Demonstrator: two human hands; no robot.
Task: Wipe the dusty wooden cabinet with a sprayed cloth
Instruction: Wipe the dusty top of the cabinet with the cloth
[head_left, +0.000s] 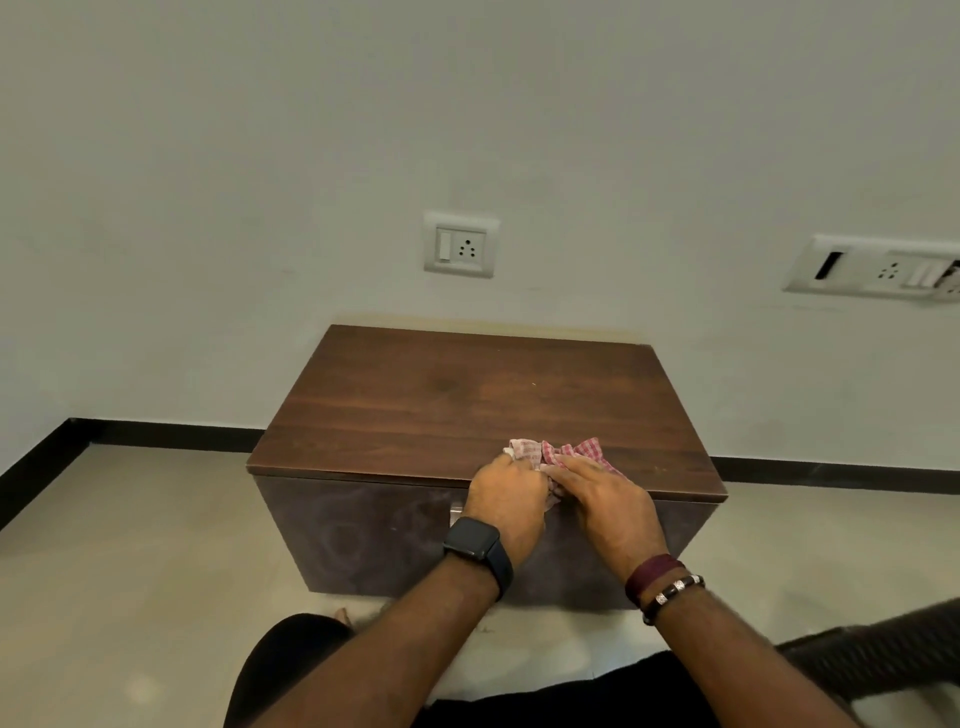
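A: Status of the red-and-white checked cloth (558, 456)?

B: Bunched at the front edge of the dark brown wooden cabinet (467, 405), near its middle. It is gripped by the left hand (506, 499) with curled fingers; the right hand (602, 493) is laid flat on it.

A: Direction of the unwiped top?

B: Away from both hands, toward the back edge; long axis runs left-right. Both hands judged equally near.

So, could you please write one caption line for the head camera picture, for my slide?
Both hands, left and right, hold a checked cloth at the front edge of a wooden cabinet.
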